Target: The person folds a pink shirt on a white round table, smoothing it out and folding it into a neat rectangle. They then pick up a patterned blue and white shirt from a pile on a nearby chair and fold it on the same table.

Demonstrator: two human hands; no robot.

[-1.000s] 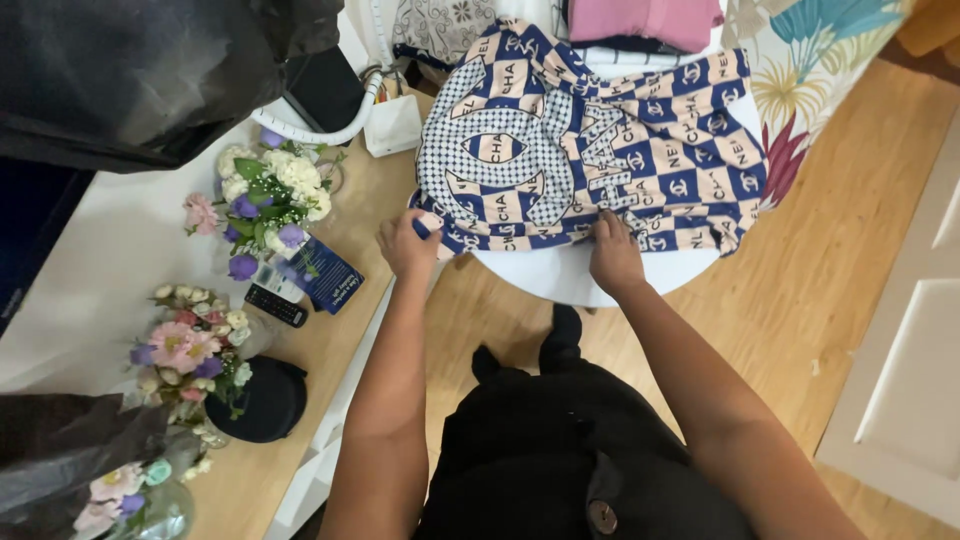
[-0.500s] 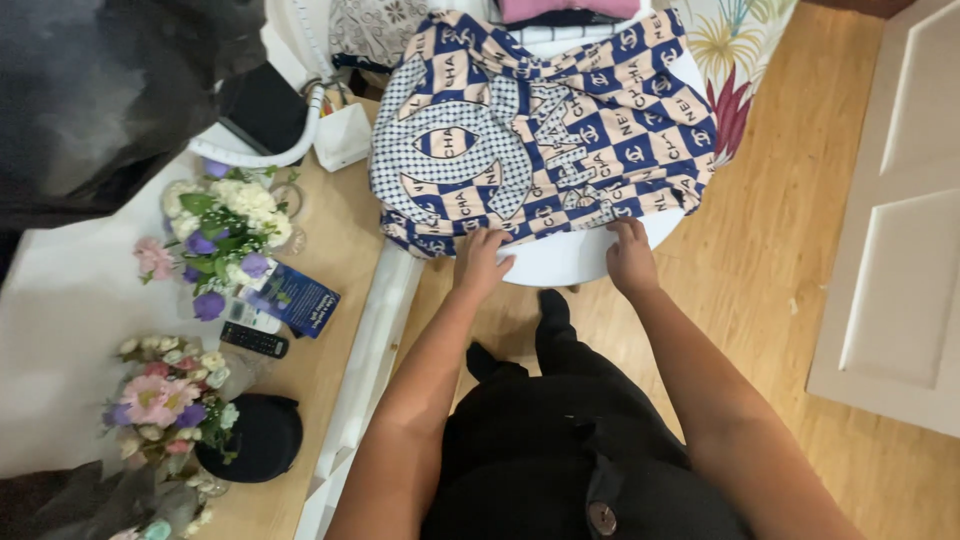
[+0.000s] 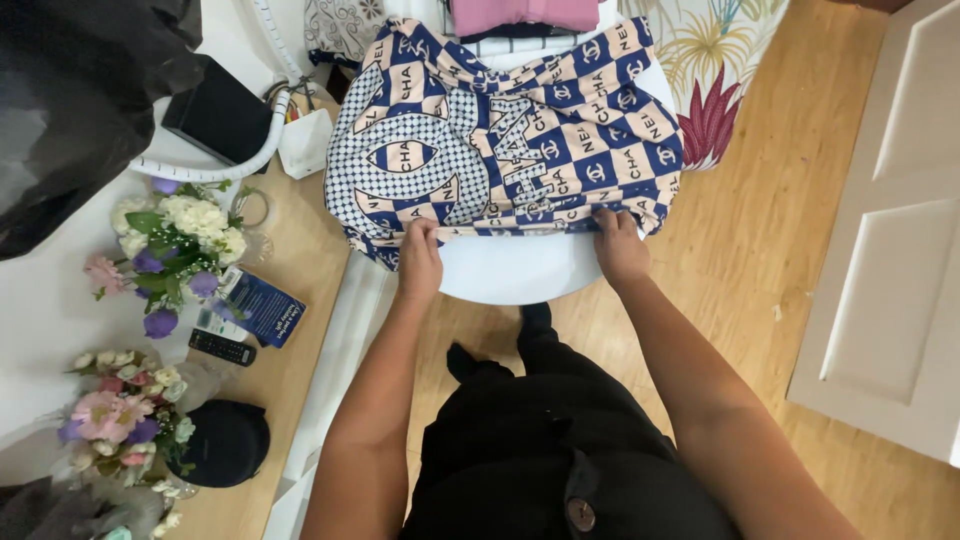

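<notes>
garment: navy, cream and white checker-print cloth, spread flat on the white round board, near edge lying just short of the board's front rim
left hand: left hand at the garment's near-left edge, fingers closed pinching the hem
right hand: right hand at the garment's near-right edge, fingers curled and gripping the hem, thumb hidden under the cloth
hands relation: well apart, one at each end of the same hem
board: white, rounded front rim bare below the hem, rest covered by the garment
behind garment: pink folded cloth at the top edge, touching or overlapping the garment's far side, cannot tell which
right of garment: floral leaf-print fabric hanging toward the wooden floor
left side: wooden desk with white and purple flower bunch, blue booklet, black remote just beside the booklet
lower left: second bouquet, pink and cream, next to a black round object
top left: black plastic bag, white curved ring, small white pen cup
far right: white panelled door
person: black clothing, standing at the board
</notes>
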